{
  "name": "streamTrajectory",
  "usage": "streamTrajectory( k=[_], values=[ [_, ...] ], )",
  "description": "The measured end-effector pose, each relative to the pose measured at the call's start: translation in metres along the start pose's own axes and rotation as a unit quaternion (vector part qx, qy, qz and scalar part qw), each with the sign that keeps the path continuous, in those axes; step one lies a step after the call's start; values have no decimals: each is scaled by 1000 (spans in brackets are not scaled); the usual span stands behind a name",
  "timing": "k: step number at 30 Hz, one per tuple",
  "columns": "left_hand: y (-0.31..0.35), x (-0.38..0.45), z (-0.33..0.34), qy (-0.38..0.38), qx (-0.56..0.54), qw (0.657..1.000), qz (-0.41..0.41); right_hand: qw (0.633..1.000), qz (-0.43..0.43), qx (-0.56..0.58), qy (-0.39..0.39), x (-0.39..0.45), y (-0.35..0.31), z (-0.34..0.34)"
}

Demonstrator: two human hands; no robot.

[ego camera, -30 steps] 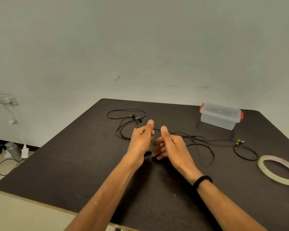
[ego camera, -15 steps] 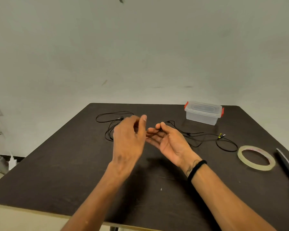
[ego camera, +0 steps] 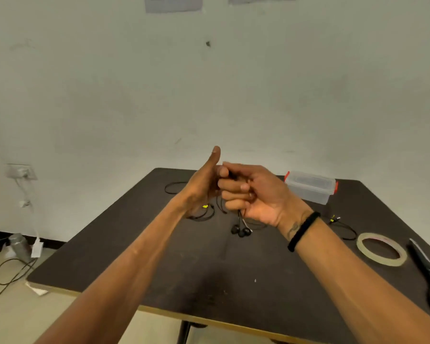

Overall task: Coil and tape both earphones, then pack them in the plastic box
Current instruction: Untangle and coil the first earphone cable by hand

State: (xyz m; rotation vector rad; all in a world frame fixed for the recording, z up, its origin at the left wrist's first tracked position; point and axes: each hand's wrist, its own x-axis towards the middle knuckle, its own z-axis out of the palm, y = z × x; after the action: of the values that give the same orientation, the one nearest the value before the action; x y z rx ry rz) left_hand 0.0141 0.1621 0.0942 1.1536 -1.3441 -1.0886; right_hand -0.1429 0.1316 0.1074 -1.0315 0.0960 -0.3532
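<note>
Fingers of the right hand (ego camera: 256, 194) curl tight round the black earphone cable, its two earbuds (ego camera: 241, 230) dangling just below this grip. The left hand (ego camera: 204, 184) touches it from the left, thumb upright; whether its hidden fingers pinch the cable I cannot tell. Right of the grip, on the table (ego camera: 209, 274), sits the plastic box (ego camera: 309, 186), lid on, contents unclear. The second earphone (ego camera: 201, 214) lies beneath the left hand.
</note>
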Motion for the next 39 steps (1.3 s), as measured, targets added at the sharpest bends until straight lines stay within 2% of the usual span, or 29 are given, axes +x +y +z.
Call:
streamTrajectory(
  k=[1, 3, 6, 9, 11, 13, 16, 18, 21, 22, 23, 25, 27, 29, 31, 34, 37, 39],
  values=[
    [10, -5, -8, 9, 14, 1000, 2, 1000, -7, -5, -15, 4, -13, 11],
    [29, -17, -29, 70, 116, 990, 25, 999, -27, -12, -14, 8, -41, 25],
    [51, -42, -72, 173, 202, 963, 43, 998, -51, -4, 46, -2, -66, 21],
    [53, -61, -102, 174, 272, 946, 30, 994, -28, 1, 109, -17, -49, -4],
    [47, -64, -106, 147, 392, 908, 23, 992, -13, 30, 125, -27, -25, -18],
    [46, -62, -107, 146, 512, 846, 42, 991, -19, 58, 123, -35, -9, -25],
    [53, -58, -126, 222, 634, 738, 61, 988, -35, 77, 127, -50, -4, -32],
    [58, -52, -143, 268, 656, 704, 43, 989, -29, 76, 125, -57, -5, -37],
    [45, -36, -139, 281, 683, 674, 11, 988, -15, 82, 129, -55, -2, -47],
    [36, -31, -128, 274, 676, 684, 34, 988, -12, 87, 129, -52, 1, -48],
    [24, -25, -110, 254, 641, 720, 72, 987, -12, 96, 127, -48, 4, -51],
    [2, -18, -59, 190, 496, 837, 136, 986, -19, 115, 118, -39, 12, -51],
    [-28, -4, -5, 122, 355, 917, 137, 983, -36, 129, 122, -32, 20, -55],
    [-51, 7, 34, 97, 246, 959, 102, 977, -66, 155, 131, -28, 24, -55],
    [-72, 28, 58, 115, 181, 973, 80, 960, -112, 203, 158, -29, 19, -70],
    [-91, 55, 74, 146, 226, 958, 95, 931, -167, 274, 176, -37, 13, -88],
    [-106, 69, 87, 125, 229, 962, 75, 936, -168, 269, 153, -32, 21, -86],
    [-121, 78, 94, 145, 219, 961, 91, 936, -186, 244, 174, -22, 21, -90]
  ],
)
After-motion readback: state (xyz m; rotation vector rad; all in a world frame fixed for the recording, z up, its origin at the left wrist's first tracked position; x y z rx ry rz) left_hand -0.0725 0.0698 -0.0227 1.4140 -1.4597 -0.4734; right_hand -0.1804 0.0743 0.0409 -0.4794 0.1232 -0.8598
